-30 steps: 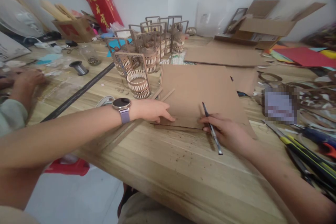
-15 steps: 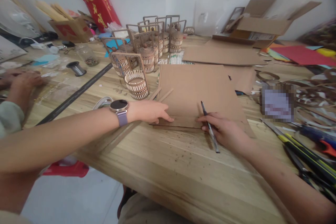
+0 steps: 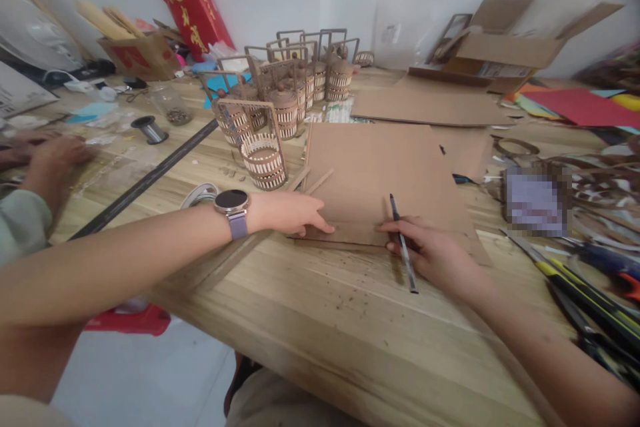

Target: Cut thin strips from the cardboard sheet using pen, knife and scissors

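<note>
A flat sheet of brown cardboard [image 3: 370,173] lies on the wooden table in front of me. My left hand [image 3: 295,212], with a watch on its wrist, rests on the sheet's near left edge; its index finger is stretched out on the cardboard and the thumb sits apart below. At the near right edge, my right hand [image 3: 425,243] holds a dark pen [image 3: 404,250] slantwise between its fingers, while its fingertips touch the cardboard. Two thin wooden strips [image 3: 319,181] lie by the sheet's left side. A small slatted basket [image 3: 263,161] with a tall handle stands beyond my left hand.
More lidded baskets [image 3: 285,113] stand behind. Scissors [image 3: 580,320] and a yellow-black cutter [image 3: 595,300] lie at right. A cardboard box [image 3: 510,47] stands at the back. On the left are a wire spool [image 3: 150,130], a glass jar [image 3: 173,107] and another person's hands [image 3: 60,153].
The whole view has shifted slightly, with things appearing a little further right. Both hands keep nearly the same places on the cardboard, and the pen stays in my right hand.
</note>
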